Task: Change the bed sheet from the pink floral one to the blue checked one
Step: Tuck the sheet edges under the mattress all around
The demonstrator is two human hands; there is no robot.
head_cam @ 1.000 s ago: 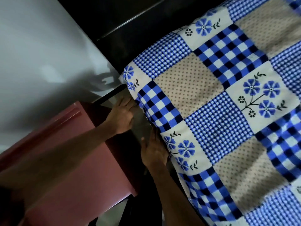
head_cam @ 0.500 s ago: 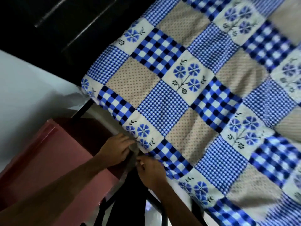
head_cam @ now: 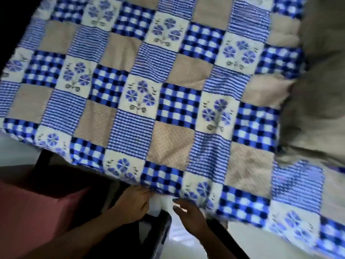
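Covering nearly the whole bed, the blue checked sheet lies spread flat, its patchwork of gingham, fine-striped, beige dotted and flower squares running from the far edge to the near edge, where it hangs slightly over the side. The frame is motion-blurred, so fine detail is uncertain.

Two hands work at the near edge. The left hand has its fingers curled at the sheet's hem, touching the cloth; whether they actually pinch it cannot be told. The right hand is just beside it, fingers spread apart and slightly bent, fingertips near the hem and over a pale strip of material showing under the sheet between the two hands. Both forearms enter from the bottom of the view.

One grey-brown crumpled cloth lies on the right part of the bed, overlapping the sheet's right portion. One pink box-like object stands at the lower left, beside the bed and below the left forearm; its contents are not visible. A dark frame piece lies below the hands, against a pale floor.
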